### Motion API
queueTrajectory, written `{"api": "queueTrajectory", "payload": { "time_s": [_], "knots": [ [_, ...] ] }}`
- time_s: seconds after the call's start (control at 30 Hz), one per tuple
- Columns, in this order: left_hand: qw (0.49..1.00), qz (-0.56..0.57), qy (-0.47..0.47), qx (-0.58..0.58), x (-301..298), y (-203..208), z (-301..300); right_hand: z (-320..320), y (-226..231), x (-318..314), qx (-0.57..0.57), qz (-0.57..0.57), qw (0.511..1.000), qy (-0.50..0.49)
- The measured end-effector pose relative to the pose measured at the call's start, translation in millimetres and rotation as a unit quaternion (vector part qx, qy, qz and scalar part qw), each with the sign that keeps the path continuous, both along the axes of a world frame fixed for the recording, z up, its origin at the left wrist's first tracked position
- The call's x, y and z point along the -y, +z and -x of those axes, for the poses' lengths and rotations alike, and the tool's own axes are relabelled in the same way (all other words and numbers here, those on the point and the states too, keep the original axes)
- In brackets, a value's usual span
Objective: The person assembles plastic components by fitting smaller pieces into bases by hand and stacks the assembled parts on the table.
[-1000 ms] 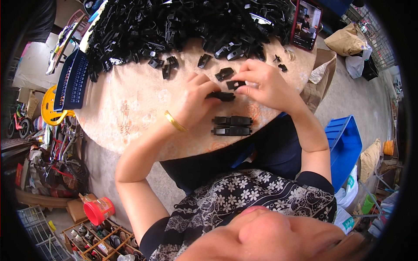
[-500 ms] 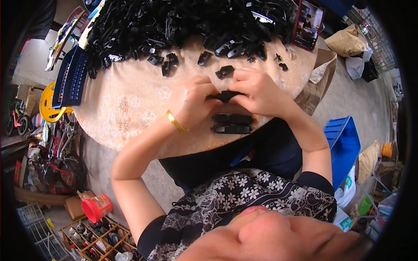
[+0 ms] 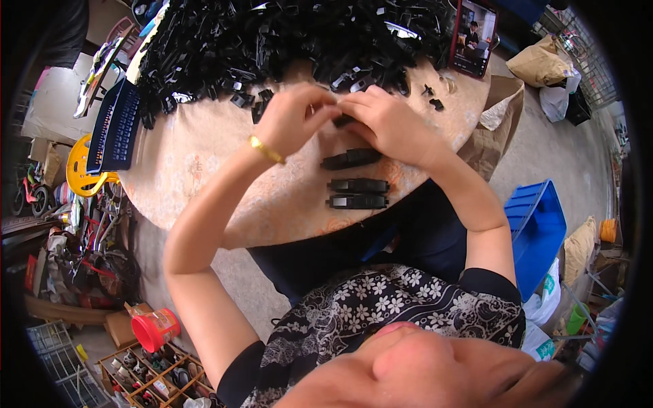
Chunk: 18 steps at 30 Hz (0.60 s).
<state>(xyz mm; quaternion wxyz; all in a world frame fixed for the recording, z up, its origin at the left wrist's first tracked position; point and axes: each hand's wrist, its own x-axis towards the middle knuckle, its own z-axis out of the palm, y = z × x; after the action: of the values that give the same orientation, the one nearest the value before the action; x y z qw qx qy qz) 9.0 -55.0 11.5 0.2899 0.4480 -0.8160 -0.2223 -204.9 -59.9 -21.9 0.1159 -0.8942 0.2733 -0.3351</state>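
Observation:
My left hand [image 3: 294, 120] and my right hand [image 3: 386, 122] meet over a round table [image 3: 204, 177] covered by a pale flowered cloth. Their fingertips pinch a small black plastic part [image 3: 342, 121] between them, mostly hidden by the fingers. A gold bangle circles my left wrist. Just below the hands three long black assembled pieces [image 3: 356, 183] lie side by side on the cloth. A big heap of black plastic parts [image 3: 286, 37] fills the far half of the table.
A phone [image 3: 473, 37] stands upright at the table's far right. A dark blue keyboard-like tray [image 3: 114, 129] hangs off the left edge. A blue crate [image 3: 537, 228] sits on the floor at right, a red cup [image 3: 155, 330] and compartment box at lower left.
Both hands lifted slightly and moved up toward the heap with the small part. A third black piece now lies on the cloth above the earlier two.

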Motion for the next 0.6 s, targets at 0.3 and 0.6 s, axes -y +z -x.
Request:
{"api": "queueTrajectory", "payload": {
  "time_s": [0.3,0.6],
  "knots": [
    [0.964,0.187,0.079,0.170,49.4,-18.5,38.7,4.3,0.1,-8.7,0.017,-0.026,0.999,-0.024],
    [0.986,0.071,0.095,0.121,-16.7,-1.4,25.7,14.1,-4.1,-7.9,-0.014,-0.038,0.997,-0.069]
  ]
}}
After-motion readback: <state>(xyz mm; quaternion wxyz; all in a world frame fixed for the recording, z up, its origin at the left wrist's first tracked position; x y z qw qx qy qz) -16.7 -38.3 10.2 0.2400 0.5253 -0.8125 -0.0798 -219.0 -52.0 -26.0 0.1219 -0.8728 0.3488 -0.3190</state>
